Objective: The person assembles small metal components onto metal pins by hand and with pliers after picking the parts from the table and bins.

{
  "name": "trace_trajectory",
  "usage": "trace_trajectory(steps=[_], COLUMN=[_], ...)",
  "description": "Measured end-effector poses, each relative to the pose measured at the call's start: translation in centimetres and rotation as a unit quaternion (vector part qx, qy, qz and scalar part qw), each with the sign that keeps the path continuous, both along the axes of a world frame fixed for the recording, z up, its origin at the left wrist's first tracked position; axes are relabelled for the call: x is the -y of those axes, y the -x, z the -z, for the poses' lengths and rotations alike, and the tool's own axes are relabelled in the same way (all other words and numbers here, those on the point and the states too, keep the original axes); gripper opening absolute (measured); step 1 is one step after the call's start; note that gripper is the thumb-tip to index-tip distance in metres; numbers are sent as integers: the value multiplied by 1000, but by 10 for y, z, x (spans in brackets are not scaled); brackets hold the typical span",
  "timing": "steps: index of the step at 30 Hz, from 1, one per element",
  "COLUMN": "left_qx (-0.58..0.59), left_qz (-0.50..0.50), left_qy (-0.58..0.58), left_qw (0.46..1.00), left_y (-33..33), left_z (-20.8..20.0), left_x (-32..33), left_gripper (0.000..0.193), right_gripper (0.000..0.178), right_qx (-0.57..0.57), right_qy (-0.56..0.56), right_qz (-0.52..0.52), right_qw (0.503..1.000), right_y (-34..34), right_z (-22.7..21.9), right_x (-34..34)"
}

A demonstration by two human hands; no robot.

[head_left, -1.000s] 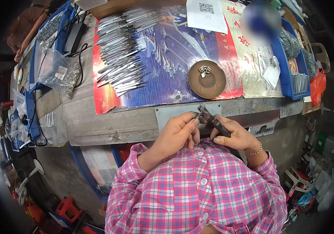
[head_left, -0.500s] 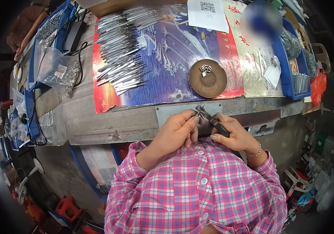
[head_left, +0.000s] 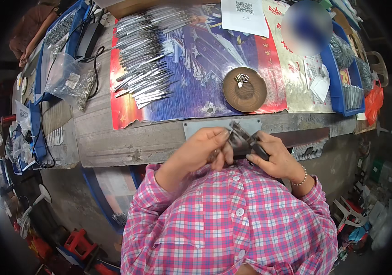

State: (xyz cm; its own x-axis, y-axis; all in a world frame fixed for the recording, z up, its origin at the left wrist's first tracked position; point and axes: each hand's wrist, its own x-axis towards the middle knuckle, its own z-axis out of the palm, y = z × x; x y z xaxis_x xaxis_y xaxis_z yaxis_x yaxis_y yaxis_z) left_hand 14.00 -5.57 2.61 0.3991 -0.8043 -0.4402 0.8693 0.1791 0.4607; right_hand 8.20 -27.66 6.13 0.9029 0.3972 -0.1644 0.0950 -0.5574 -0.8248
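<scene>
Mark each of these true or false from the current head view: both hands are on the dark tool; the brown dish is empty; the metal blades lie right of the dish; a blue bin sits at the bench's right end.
1. Both hands, left hand and right hand, hold the dark tool. True.
2. The brown dish is empty. False: a few small metal pieces lie in it.
3. The metal blades lie right of the dish. False: they are spread to its left.
4. A blue bin sits at the bench's right end. True.
</scene>
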Motion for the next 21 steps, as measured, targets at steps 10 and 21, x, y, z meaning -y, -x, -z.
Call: trace_trajectory(steps=[10, 21], left_qx=[135, 125], left_qz=[41, -149], left_qy=[-77, -35], left_qw=[987, 980], left_y=[10, 15], left_z=[-4, -3], left_x=[-4, 11], left_gripper=[29, 28], right_gripper=[21, 26], right_qx=[6, -48], right_qy=[-9, -107], right_qz=[-9, 26], right_qw=[1000, 993], right_y=[11, 0], right_z=[4, 10], right_x=[0, 8])
